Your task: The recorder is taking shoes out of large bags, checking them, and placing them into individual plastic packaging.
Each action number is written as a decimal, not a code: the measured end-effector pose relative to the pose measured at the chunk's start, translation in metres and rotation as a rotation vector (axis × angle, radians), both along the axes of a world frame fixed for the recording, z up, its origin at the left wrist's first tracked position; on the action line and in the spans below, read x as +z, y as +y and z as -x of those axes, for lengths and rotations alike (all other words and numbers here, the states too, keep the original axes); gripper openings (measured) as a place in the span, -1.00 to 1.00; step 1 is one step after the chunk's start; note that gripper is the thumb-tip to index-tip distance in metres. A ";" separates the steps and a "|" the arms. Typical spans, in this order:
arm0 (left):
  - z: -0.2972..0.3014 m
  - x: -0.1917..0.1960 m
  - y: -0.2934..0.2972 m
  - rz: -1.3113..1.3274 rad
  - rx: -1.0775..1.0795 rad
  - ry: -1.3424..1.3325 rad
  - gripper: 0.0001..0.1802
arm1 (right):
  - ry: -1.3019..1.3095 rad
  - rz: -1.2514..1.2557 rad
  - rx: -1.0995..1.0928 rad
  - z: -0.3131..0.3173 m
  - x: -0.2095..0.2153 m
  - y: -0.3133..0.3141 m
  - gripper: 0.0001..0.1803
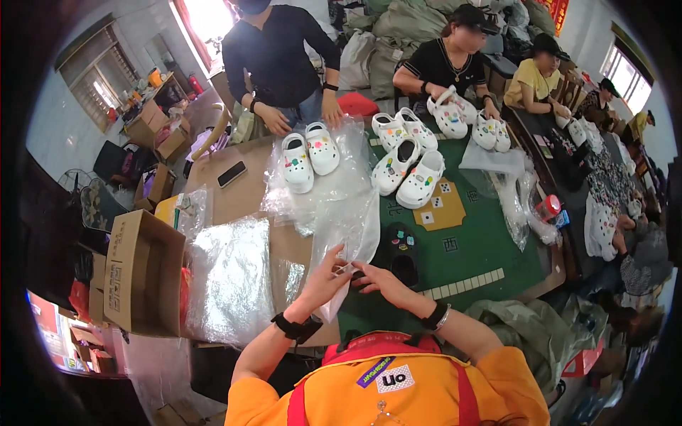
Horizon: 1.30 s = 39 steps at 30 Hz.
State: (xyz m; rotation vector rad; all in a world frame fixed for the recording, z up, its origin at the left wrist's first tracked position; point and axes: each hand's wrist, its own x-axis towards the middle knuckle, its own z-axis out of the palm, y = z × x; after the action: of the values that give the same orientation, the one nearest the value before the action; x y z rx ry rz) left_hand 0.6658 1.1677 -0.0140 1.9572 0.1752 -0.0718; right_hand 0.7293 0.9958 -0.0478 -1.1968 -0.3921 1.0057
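Note:
A clear, frosted plastic bag point(346, 226) lies across the table edge in front of me. My left hand point(328, 275) has its fingers pinched on the bag's near end, part of which hangs below the hand. From the other side, my right hand point(383, 284) grips the same edge with thumb and fingertips, its other fingers curled. Just beyond my right hand is a black clog point(403, 257) with coloured charms. Past the bag, a pair of white clogs point(310, 157) with charms rests on more clear plastic.
Left of my hands lie a stack of clear bags point(233, 273) and an open cardboard box point(145, 273). A phone point(231, 174) sits farther off. More white clogs point(410, 170) stand on the green mat point(465, 245), near a tile row point(465, 283). Several co-workers are around the tables.

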 end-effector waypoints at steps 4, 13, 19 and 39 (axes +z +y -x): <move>0.003 -0.007 0.008 0.059 0.062 -0.073 -0.54 | -0.477 0.161 0.013 0.007 0.004 -0.001 -0.56; -0.005 0.045 0.028 -0.395 0.215 -0.383 -0.66 | -1.035 0.674 0.440 0.010 0.030 -0.023 -0.60; 0.004 0.058 0.008 -0.797 -0.296 -0.546 -0.66 | -1.650 0.493 -0.099 -0.002 0.066 -0.021 -0.80; -0.044 0.088 0.010 -0.809 0.053 -0.656 -0.63 | -1.736 0.962 -0.707 -0.066 0.122 -0.103 -0.70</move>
State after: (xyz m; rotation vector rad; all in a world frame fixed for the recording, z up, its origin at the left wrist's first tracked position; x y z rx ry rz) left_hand 0.7099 1.1775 0.0735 2.6499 -0.2160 0.7773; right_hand 0.7957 0.8931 0.0741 -2.6451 -0.7185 -0.8499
